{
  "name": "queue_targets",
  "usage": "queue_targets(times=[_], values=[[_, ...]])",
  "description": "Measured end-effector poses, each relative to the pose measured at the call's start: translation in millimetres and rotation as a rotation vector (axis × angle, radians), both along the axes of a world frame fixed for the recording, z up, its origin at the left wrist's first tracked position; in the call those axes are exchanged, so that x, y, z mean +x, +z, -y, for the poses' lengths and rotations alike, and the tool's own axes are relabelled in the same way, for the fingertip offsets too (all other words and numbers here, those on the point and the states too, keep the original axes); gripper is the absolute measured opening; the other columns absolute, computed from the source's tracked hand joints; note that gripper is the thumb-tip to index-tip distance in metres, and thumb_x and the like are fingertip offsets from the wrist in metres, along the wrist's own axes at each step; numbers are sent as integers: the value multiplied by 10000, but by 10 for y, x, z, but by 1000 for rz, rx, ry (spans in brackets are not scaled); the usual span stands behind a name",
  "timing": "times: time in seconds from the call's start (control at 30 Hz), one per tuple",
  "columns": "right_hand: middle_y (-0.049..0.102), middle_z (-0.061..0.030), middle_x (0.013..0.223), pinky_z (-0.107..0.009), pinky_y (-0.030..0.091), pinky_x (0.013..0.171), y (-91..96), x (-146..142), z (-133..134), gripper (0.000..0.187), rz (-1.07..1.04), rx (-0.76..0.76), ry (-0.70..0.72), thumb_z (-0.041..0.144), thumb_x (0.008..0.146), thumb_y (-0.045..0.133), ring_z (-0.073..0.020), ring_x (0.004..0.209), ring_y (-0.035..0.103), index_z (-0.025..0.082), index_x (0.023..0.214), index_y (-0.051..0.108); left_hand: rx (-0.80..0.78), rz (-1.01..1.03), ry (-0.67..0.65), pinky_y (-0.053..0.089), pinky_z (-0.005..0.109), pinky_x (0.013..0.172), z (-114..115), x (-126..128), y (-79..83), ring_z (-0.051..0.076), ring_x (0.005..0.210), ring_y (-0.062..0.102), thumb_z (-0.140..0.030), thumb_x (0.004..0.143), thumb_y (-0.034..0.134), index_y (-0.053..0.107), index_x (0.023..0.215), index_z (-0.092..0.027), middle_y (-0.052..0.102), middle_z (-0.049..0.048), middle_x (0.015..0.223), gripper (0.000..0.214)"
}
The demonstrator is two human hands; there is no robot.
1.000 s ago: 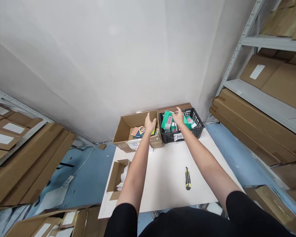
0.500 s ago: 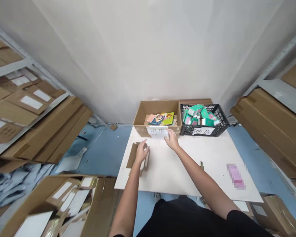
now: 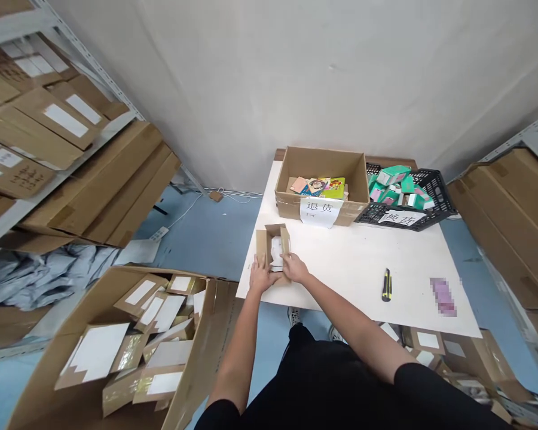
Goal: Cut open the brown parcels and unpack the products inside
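Note:
A small cardboard box (image 3: 262,243) stands with its flaps up near the left front edge of the white table (image 3: 332,263). Inside it lies crumpled white paper (image 3: 276,251). My left hand (image 3: 260,277) grips its left and near side, the thumb pointing across the front. On the opposite side, my right hand (image 3: 296,268) holds the right near corner, fingers against the cardboard. Behind the hands is a larger carton (image 3: 291,207) with a handwritten paper sign (image 3: 320,212) on its front and several colourful booklets (image 3: 334,187) inside.
Right of the carton, a black plastic crate (image 3: 440,203) holds several green-and-white boxes (image 3: 393,174). A yellow-and-black box cutter (image 3: 387,285) and a blurred pink item (image 3: 443,296) lie on the table. Left below is a big carton (image 3: 201,352) of parcels; shelves (image 3: 116,128) flank both sides.
My right hand has left the sign on the large carton and come down to the small box. My left hand now grips that box as well. The view has shifted left.

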State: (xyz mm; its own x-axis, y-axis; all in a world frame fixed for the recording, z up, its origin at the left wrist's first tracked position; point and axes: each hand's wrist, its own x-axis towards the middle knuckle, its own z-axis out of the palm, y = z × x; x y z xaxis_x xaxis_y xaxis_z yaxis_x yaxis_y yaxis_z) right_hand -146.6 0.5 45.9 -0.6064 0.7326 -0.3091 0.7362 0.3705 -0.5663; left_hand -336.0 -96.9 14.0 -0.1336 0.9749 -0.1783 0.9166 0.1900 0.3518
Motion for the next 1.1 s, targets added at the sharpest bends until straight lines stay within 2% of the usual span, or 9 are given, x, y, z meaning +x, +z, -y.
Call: queue_targets(times=[0.07, 0.2, 0.37, 0.47, 0.57, 0.67, 0.77, 0.93, 1.1], values=[[421, -180, 1682, -501, 395, 1222, 61, 105, 69, 495, 101, 31, -67, 370, 1011, 596, -377, 1575, 350, 191, 1467, 672, -36, -24, -79, 342, 622, 1265, 35, -28, -23, 499, 1651, 73, -520, 812, 827, 784, 1257, -208, 273, 113, 1784, 545], [219, -198, 1781, -598, 244, 1278, 108, 354, 259, 513, 186, 133, -77, 456, 953, 708, -446, 1656, 87, 130, 1348, 742, 49, -97, -128, 401, 601, 1235, -15, 130, -13, 437, 1654, 167, -266, 873, 746, 799, 974, -207, 388, 94, 1738, 129], [79, -254, 1788, -565, 255, 1282, 153, 919, 409, 603, 120, 282, -201, 320, 891, 792, -403, 1671, 54, 60, 1420, 664, 226, -111, -232, 284, 590, 1310, -188, 964, 175, 337, 1650, 249, -155, 957, 610, 759, 949, -215, 444, 88, 1706, 160], [77, -230, 1795, -582, 278, 1270, 285, 1627, 428, 621, 63, 366, -353, 242, 851, 829, -396, 1673, 57, 118, 1434, 656, 288, -99, -342, 222, 641, 1316, -269, 1744, 341, 344, 1653, 236, -158, 966, 617, 766, 1008, -235, 454, 73, 1701, 174], [72, -189, 1806, -615, 265, 1272, 432, 2571, 601, 628, 33, 434, -541, 167, 804, 854, -403, 1673, 19, 171, 1407, 681, 322, -43, -489, 209, 667, 1308, -316, 2621, 493, 358, 1655, 224, -199, 964, 649, 779, 1090, -272, 457, 60, 1699, 196], [89, -148, 1812, -628, 223, 1290, 504, 3605, 1007, 364, 43, 461, -776, 134, 845, 806, -397, 1674, 0, 164, 1206, 777, 369, 20, -666, 218, 664, 1308, -349, 3627, 602, 365, 1662, 195, -234, 953, 678, 789, 1120, -300, 461, 47, 1698, 210], [145, -75, 1813, -613, 191, 1310, 491, 4639, 1633, 114, 60, 505, -1037, 136, 916, 726, -358, 1679, -17, 176, 975, 815, 398, 82, -897, 234, 646, 1314, -247, 4815, 666, 361, 1664, 190, -267, 952, 691, 798, 1073, -296, 472, 28, 1693, 164], [197, -45, 1805, -629, 204, 1301, 493, 5966, 3018, 110, 190, 588, -1457, 146, 919, 717, -341, 1678, -49, 196, 930, 814, 355, 152, -1330, 236, 632, 1326, 473, 6673, 781, 373, 1665, 179, -303, 957, 697, 818, 1034, -271, 436, 35, 1715, 147], [241, -57, 1793, -621, 236, 1288, 590, 6561, 4268, 101, 423, 642, -1782, 176, 914, 711, -352, 1672, -53, 198, 909, 810, 340, 218, -1666, 226, 662, 1323, 1440, 7948, 918, 373, 1674, 128, -283, 943, 720, 825, 1043, -262, 385, 47, 1740, 147]])
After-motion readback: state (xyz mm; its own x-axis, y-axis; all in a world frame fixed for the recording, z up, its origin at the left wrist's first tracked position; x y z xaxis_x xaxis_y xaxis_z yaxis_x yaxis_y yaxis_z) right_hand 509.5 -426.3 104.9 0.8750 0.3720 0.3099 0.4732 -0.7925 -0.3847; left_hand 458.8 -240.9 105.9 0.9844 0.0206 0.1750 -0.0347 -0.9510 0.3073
